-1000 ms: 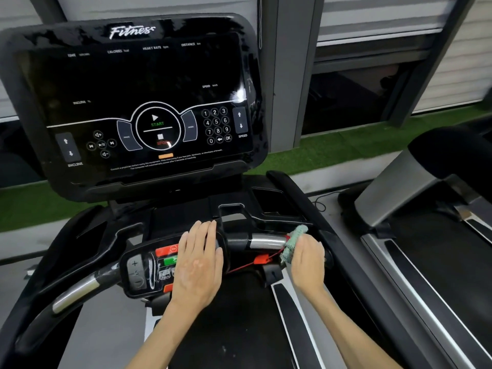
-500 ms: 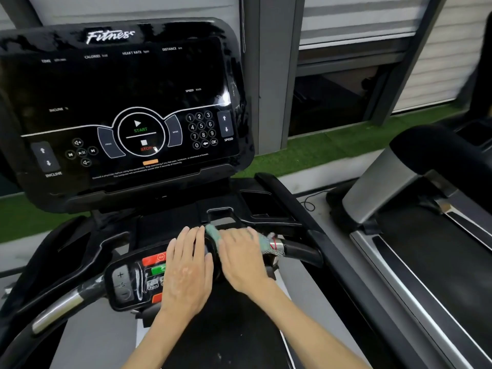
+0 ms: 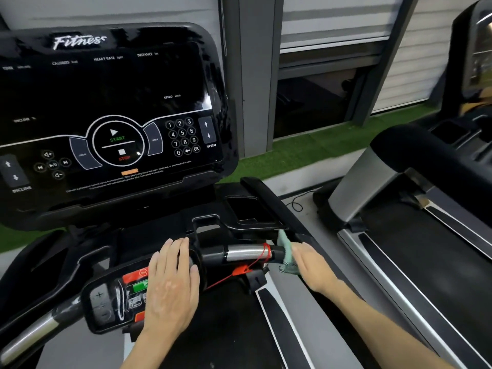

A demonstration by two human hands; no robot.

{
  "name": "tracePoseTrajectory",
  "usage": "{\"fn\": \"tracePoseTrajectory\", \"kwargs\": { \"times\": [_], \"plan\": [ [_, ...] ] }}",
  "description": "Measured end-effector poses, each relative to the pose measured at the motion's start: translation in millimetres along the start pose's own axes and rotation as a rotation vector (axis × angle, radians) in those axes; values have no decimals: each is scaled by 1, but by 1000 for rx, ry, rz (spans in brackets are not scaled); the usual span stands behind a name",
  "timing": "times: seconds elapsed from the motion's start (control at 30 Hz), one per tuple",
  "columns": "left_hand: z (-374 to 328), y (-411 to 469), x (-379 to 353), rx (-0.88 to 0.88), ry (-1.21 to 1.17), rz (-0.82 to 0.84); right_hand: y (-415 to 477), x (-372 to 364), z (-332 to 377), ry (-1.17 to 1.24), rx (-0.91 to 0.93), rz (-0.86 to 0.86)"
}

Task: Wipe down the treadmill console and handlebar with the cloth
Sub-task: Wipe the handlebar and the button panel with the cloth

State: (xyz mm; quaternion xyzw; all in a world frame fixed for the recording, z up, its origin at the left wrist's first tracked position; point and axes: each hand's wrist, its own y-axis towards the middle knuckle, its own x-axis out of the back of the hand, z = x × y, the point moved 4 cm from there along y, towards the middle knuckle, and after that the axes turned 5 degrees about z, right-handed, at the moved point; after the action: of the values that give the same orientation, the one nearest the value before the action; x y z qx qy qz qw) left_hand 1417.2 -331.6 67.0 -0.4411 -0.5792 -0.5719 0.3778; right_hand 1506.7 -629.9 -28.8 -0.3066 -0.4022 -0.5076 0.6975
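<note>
1. Cloth. We find the light green cloth [image 3: 286, 250] at the right end of the handlebar [image 3: 245, 253], where the silver section gives way to the black end piece. It is draped over the bar. One corner stands up above the bar and another hangs below it. It lies directly under the fingertips of the right hand [image 3: 315, 267], between that hand and the bar.

2. Right hand. It lies back upward with the fingers bent down over the cloth, holding it against the bar. The thumb is hidden beneath, so we cannot tell whether it closes fully round the bar.

3. Left hand. The left hand [image 3: 170, 286] lies flat, palm down, with the fingers straight and close together. It rests on the right part of the small control panel [image 3: 106, 299] at the middle of the bar. The fingertips reach the black hub beside the silver section. It holds nothing and is well apart from the cloth.

4. Other items. A red cord [image 3: 240, 270] with a clip is looped round the bar just left of the cloth and runs down towards the left hand. The large black console [image 3: 106, 115] stands above and behind both hands, and neither hand touches it. A second treadmill [image 3: 372, 177] stands to the right. A strip of green turf [image 3: 306, 149] runs along the wall behind.
</note>
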Motion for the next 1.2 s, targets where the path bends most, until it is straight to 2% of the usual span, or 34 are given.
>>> {"fn": "tracePoseTrajectory", "kwargs": {
  "times": [0.07, 0.17, 0.27, 0.33, 0.4, 0.53, 0.63, 0.7, 0.8, 0.9, 1.07, 1.2],
  "plan": [
    [0, 0, -1, 0, 9, 5, -10, -7, -1, -28, -4, -167],
    [0, -1, -2, 11, 12, 8, -26, -28, 8, 233, -58, -349],
    [-1, 0, -2, 17, 12, 4, -31, -53, 25, 493, -331, -519],
    [-1, 0, -2, 15, 13, 7, -25, -59, 44, 571, -403, -571],
    [-1, 0, -2, 11, 11, 6, -18, -57, 65, 543, -336, -557],
    [-1, 0, -2, 5, 9, 2, -8, -39, 105, 403, -53, -493],
    [-1, 0, -2, 14, 5, 2, 4, -29, 161, 202, 236, -354],
    [0, 0, -1, 8, -1, -13, 12, -30, 193, 135, 333, -258],
    [0, -1, 0, -13, -2, -16, 11, -31, 200, 108, 371, -245],
    [3, -1, 0, -17, 2, 0, -1, -31, 171, -54, 471, -286],
    [2, 0, 1, -9, 10, 16, 5, -17, 112, -89, 305, -206],
    [1, 0, 3, -3, 29, 20, 5, -15, 120, -166, 340, -218]
  ]
}}
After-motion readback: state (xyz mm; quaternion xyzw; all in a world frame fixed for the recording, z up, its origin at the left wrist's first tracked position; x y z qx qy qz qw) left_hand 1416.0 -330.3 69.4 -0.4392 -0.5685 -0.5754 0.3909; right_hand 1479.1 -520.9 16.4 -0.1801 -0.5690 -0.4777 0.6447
